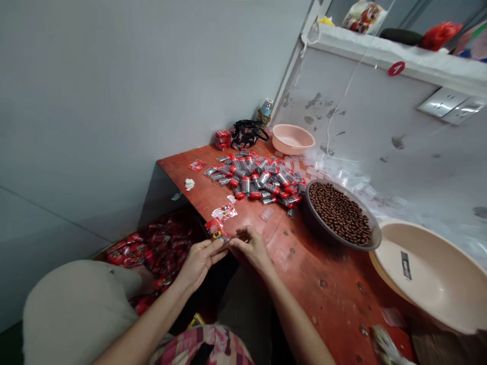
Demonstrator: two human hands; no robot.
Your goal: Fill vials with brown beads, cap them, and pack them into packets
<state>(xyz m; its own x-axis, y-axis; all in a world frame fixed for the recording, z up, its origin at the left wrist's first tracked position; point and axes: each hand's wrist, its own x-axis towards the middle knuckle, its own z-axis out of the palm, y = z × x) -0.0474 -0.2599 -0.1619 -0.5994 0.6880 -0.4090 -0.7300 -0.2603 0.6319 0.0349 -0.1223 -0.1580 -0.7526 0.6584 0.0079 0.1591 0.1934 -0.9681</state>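
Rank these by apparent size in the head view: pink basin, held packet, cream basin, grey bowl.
Largest to smallest:
1. Cream basin, partly cut off at the right edge
2. Grey bowl
3. Pink basin, farther back
4. Held packet, partly covered by fingers

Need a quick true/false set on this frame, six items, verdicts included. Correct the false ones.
1. Brown balls lie in the grey bowl. True.
2. Red-capped containers are heaped on the table. True.
3. In the picture, the grey bowl is left of that heap. False: it is to the right.
4. The left hand and right hand meet at a small red-printed item. True.
5. That item lies in the grey bowl. False: the left hand pinches it near the table's edge.
6. Both hands wear gloves. False: they are bare.
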